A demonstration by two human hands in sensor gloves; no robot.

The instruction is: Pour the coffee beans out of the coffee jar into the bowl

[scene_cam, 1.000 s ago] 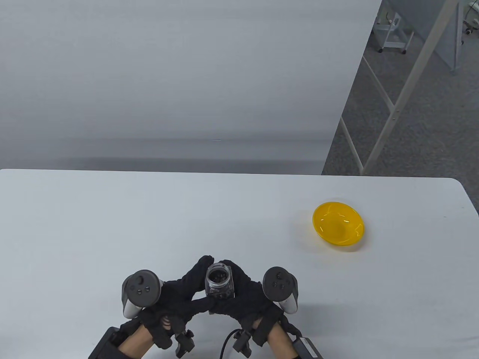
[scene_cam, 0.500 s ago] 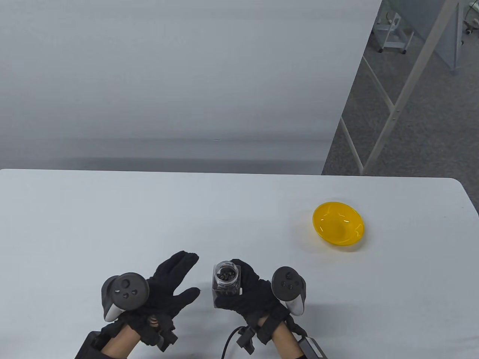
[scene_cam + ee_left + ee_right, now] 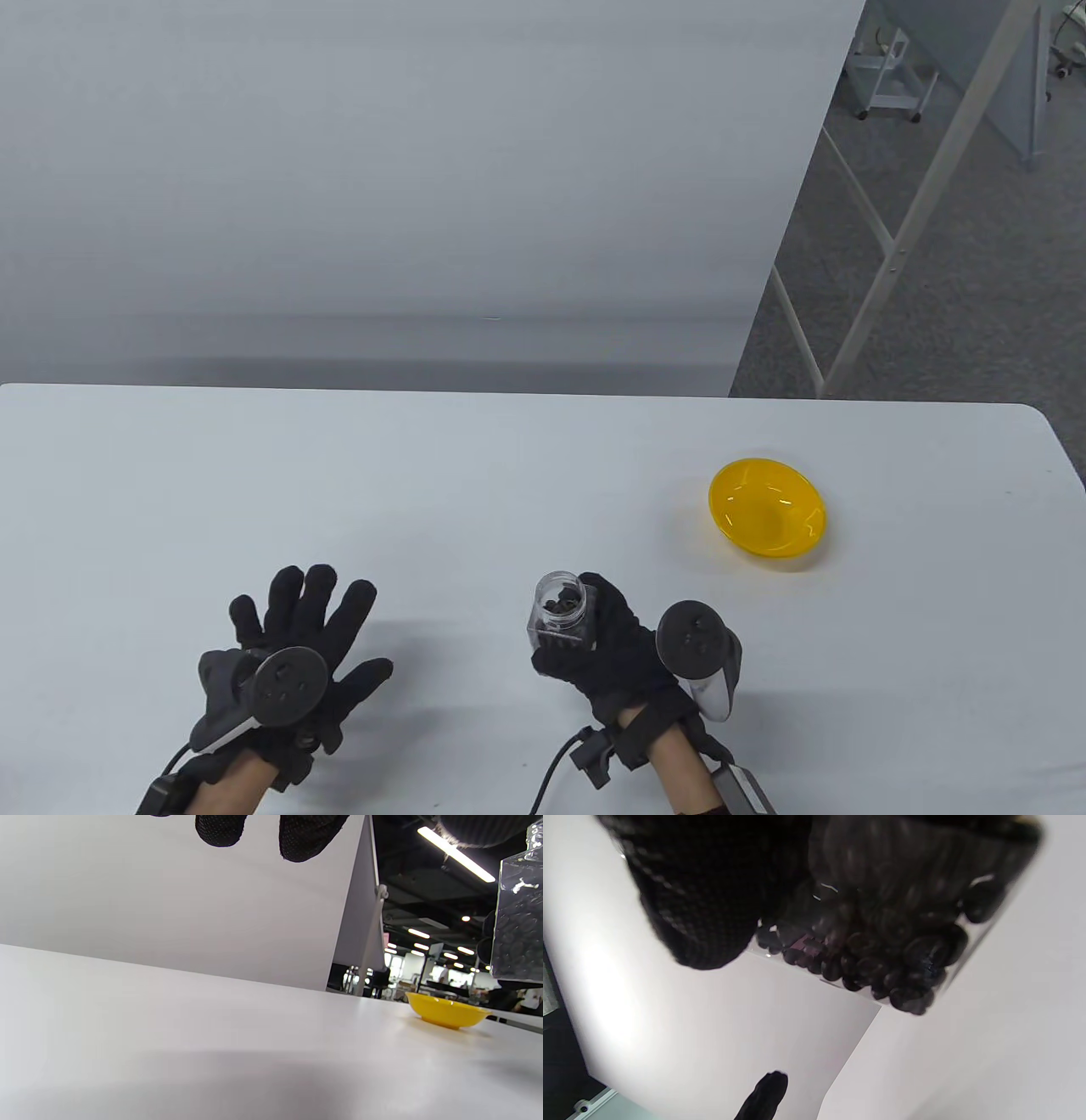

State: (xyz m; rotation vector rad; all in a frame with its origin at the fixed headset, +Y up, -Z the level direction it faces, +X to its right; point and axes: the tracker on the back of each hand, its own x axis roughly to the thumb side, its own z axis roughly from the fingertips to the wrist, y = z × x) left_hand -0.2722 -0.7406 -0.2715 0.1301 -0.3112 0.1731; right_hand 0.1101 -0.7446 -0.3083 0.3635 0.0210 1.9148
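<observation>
The right hand (image 3: 615,658) grips the coffee jar (image 3: 557,613), a clear square-sided jar with a round open mouth and no lid, fingers wrapped around its far and right sides and the thumb closing on its near lower edge. The jar is held upright or nearly so, raised above the white table (image 3: 509,475) near its front edge and a little right of centre. Dark coffee beans (image 3: 562,606) fill the lower part of the jar; in the right wrist view the beans (image 3: 882,955) press against the clear wall beside a gloved finger (image 3: 700,899). The left hand (image 3: 293,645) lies well apart from the jar, to its left, palm down with the fingers spread wide and holding nothing; whether it touches the tabletop cannot be told. A tracker (image 3: 284,679) sits on the back of the left hand, and a second tracker (image 3: 696,649) on the back of the right hand. The yellow bowl (image 3: 767,508) stands on the table toward the right edge, beyond and to the right of the jar, well apart from both hands. In the left wrist view the bowl (image 3: 447,1014) appears low and shallow, with the jar (image 3: 517,925) at the right edge of the frame.
</observation>
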